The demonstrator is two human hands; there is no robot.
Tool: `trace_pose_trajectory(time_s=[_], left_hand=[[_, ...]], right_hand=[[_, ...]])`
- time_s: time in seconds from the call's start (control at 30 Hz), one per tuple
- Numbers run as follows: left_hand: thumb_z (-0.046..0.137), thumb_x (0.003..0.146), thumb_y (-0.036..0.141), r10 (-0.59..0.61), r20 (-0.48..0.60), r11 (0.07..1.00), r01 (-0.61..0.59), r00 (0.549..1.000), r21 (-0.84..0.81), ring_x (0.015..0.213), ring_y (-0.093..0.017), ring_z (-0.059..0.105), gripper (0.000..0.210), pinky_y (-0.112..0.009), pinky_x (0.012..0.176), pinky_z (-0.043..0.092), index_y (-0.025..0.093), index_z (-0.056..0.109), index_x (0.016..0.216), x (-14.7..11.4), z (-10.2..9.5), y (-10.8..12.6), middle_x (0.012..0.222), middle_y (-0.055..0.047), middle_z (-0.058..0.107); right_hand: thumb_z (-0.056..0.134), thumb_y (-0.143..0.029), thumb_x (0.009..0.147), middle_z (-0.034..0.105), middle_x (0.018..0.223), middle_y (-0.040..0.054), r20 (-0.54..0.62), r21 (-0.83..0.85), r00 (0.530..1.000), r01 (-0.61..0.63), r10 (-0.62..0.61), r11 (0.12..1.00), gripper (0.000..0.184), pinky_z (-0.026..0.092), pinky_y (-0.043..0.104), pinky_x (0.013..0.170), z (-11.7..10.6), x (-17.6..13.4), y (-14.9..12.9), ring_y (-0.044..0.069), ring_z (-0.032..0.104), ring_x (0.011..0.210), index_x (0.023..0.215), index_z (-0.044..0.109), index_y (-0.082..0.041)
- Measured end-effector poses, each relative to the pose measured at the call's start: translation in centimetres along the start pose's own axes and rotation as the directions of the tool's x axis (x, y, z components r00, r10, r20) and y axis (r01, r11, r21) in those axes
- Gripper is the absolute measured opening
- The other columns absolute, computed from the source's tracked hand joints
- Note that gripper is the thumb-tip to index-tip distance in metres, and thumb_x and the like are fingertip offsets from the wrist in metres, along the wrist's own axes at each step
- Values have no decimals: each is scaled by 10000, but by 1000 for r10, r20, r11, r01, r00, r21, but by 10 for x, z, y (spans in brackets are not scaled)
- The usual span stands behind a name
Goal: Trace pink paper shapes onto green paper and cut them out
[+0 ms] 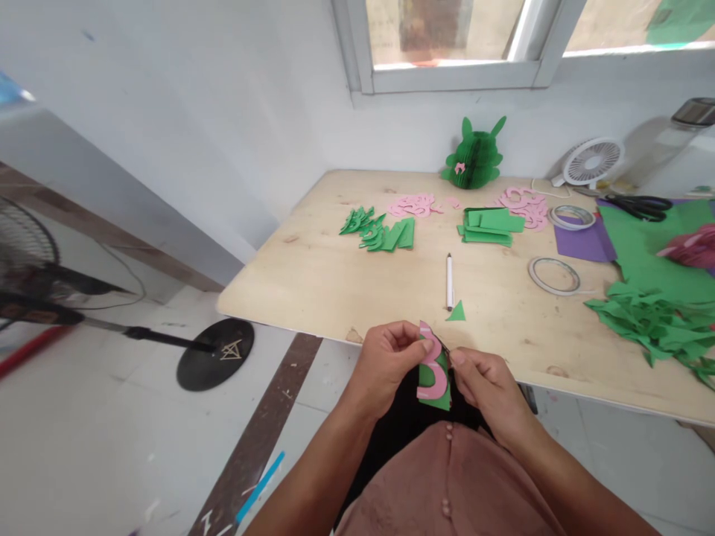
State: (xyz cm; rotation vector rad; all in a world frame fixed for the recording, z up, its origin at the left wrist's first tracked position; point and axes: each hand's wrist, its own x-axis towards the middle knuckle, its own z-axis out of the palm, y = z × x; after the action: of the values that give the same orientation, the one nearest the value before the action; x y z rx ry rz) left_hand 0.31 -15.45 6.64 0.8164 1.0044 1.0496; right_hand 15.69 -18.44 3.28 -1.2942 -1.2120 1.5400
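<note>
Just off the table's front edge, my left hand point(388, 361) pinches a pink paper cutout point(439, 380) shaped like a 3, laid over green paper point(436, 404). Close beside it, my right hand point(485, 380) is closed around what look like small scissors point(445, 348). Their dark blades meet the green paper's upper right edge, while the handles are mostly hidden by my fingers. A green paper scrap point(458, 312) lies on the table just beyond my hands, touching or very near a white pen point(450, 283).
The wooden table point(313, 275) carries green cutouts point(372, 228), pink cutouts point(413, 205), stacked green strips point(488, 225) and tape rolls point(554, 276). Green scraps point(653, 320) and black scissors point(640, 206) lie right. A green paper figure point(474, 156) stands behind. A floor fan point(215, 353) stands left.
</note>
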Motion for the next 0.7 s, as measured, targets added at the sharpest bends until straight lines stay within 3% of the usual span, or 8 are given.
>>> trace_pose_trajectory(time_s=[0.47,0.7], left_hand=[[782,623,225,-47,31,998,49,998,-48,578,-82,544,190,-196,598,419,126,625,584,2,-5,-4,603,0,629],[770,647,213,-57,58,997,60,997,-51,603,-92,568,165,-206,625,438,123,636,612,2,-7,-8,639,-10,647]], right_hand=[[506,-607,836,261,474,-78,-34,32,999,-25,26,999,484,180,223,410,-6,-1,1,80,208,438,586,393,-208],[483,-597,855,258,498,-76,9,-40,1000,-2,3,999,487,178,230,420,-7,-2,-5,83,202,457,584,390,-203]])
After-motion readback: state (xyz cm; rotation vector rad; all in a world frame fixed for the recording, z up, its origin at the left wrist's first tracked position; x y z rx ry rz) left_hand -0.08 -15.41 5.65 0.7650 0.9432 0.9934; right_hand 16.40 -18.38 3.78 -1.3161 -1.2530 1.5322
